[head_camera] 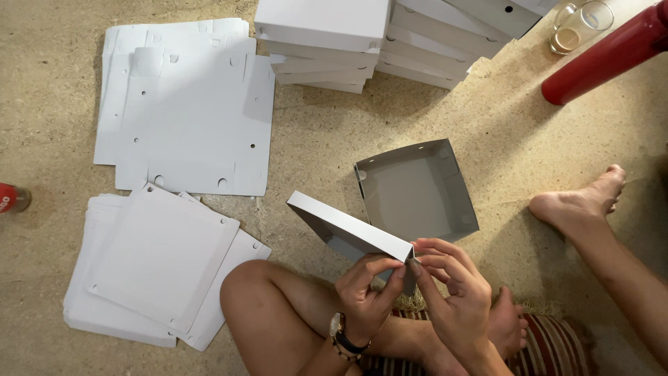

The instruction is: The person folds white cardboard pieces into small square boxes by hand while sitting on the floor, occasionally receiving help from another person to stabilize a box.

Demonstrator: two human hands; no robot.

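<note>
Sandy floor underneath. Left hand [367, 289], right hand [452, 285] – fingertips pinched on corner of half-folded grey cardboard box [348, 233], steadying flap; finished grey tray [415, 189] just beyond.

You have one view only, from your head, looking steeply down at the floor [334, 139] where you sit (close above your lap), reaching to the stacked boxes [327, 42] at the top edge.

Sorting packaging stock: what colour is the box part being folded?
The box part is plain white-grey card, seen in the head view.
</note>
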